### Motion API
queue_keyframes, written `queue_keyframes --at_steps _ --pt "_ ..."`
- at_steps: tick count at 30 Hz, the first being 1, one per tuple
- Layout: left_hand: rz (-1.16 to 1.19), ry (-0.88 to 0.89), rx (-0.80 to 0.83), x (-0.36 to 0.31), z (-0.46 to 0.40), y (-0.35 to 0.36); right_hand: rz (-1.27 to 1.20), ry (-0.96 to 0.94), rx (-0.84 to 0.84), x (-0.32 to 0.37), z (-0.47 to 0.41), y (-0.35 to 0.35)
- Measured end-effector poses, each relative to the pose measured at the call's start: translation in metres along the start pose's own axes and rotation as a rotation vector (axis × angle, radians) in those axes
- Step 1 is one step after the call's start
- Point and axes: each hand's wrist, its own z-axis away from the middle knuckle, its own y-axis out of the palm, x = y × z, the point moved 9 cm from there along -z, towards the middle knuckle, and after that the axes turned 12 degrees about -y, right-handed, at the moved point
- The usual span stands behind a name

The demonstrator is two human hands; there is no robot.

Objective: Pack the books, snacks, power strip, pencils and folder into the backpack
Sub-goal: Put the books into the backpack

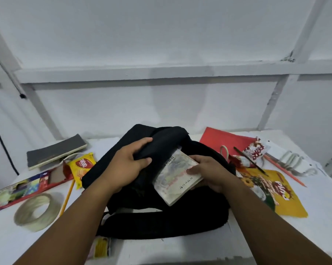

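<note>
Black fabric backpack (pixel 180 217) is lying flat at the centre of the white desk (pixel 180 251), opening facing up and away from the person.

Left hand (pixel 127 165): fingers are clamped on the black top flap, holding it raised off the opening.

Right hand (pixel 213 170): fingers are closed on the right long edge of a pale paperback book with red lettering (pixel 177 177), thumb on the cover. The book's long axis is running from near-left to far-right; its far corner is tucked just under the lifted flap, its near corner is sticking out over the bag's front, tilted.

Right of the right fingers: yellow snack pouch (pixel 276 190) is lying flat, just beside the bag's edge. Beyond it, a red flat folder (pixel 224 138) is reaching to the desk's far edge, with a red-and-white snack packet (pixel 255 152), a dark pencil (pixel 249 159), an orange pencil (pixel 284 170) and a white power strip with coiled cord (pixel 291 159) on or near it.

Left of the left fingers: small yellow biscuit packet (pixel 83 167) is touching the bag's side; grey notebook (pixel 56 151) is at the far-left corner; a red coloured-pencil box (pixel 25 186), a yellow pencil (pixel 67 196) and a roll of clear tape (pixel 38 211) are nearer.

Open desk room is showing along the near edge, on both sides of the forearms.
</note>
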Motion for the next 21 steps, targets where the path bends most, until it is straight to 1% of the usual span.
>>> queue_keyframes --at_steps 2,4,5,8,9,10,11,14,15,18,21 --pt "0.019 -0.006 0.001 0.001 0.001 -0.001 -0.019 0.046 0.017 -0.005 -0.021 0.004" --pt "0.05 -0.031 0.003 0.006 0.001 -0.002 -0.086 0.079 -0.017 -0.013 -0.039 0.005" --pt "0.065 -0.045 0.003 0.009 0.001 -0.003 -0.137 0.086 -0.069 -0.018 -0.047 0.003" --pt "0.083 -0.081 -0.017 0.015 -0.001 -0.005 -0.379 0.069 -0.299 -0.038 -0.062 -0.007" --pt "0.089 -0.093 -0.03 0.017 -0.002 -0.006 -0.445 0.06 -0.353 -0.045 -0.063 -0.009" --pt "0.096 -0.108 -0.043 0.019 -0.003 -0.005 -0.478 0.059 -0.367 -0.053 -0.063 -0.007" --pt "0.106 -0.123 -0.052 0.021 -0.003 -0.004 -0.459 0.067 -0.342 -0.058 -0.06 -0.003" --pt "0.118 -0.152 -0.071 0.023 -0.003 0.002 -0.251 0.101 -0.224 -0.064 -0.051 0.007" --pt "0.121 -0.156 -0.077 0.023 -0.003 0.004 -0.221 0.12 -0.203 -0.064 -0.052 0.007" --pt "0.119 -0.174 -0.093 0.02 -0.004 0.008 -0.235 0.149 -0.143 -0.057 -0.062 0.011" --pt "0.111 -0.179 -0.104 0.017 -0.005 0.011 -0.261 0.145 -0.151 -0.053 -0.07 0.011"
